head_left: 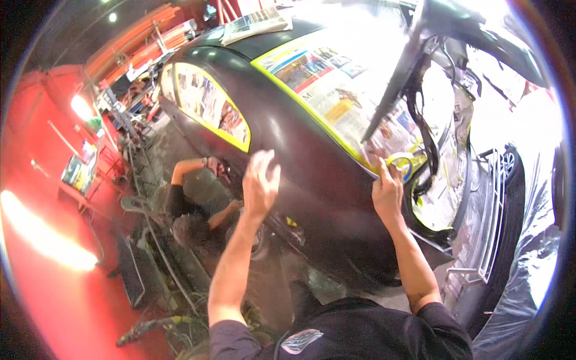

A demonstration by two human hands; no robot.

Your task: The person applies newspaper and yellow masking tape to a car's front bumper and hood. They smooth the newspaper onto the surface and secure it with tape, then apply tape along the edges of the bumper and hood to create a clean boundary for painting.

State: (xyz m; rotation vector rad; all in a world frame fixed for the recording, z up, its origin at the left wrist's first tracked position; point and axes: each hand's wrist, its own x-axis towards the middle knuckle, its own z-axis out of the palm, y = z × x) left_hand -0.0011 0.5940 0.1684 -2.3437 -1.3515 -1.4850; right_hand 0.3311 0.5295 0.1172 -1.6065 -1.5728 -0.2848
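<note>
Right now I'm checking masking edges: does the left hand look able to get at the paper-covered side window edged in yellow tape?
Probably yes: the left hand looks empty, near a corner of the side window, and nothing visible blocks the way along the dark matte car body.

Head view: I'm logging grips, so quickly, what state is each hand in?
Left hand: open, nothing visible in it.
Right hand: closed, holding a yellow masking tape roll.

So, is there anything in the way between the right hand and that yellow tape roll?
Nothing I can see: the right hand is right at the yellow tape roll, holding it by its left side.
</note>
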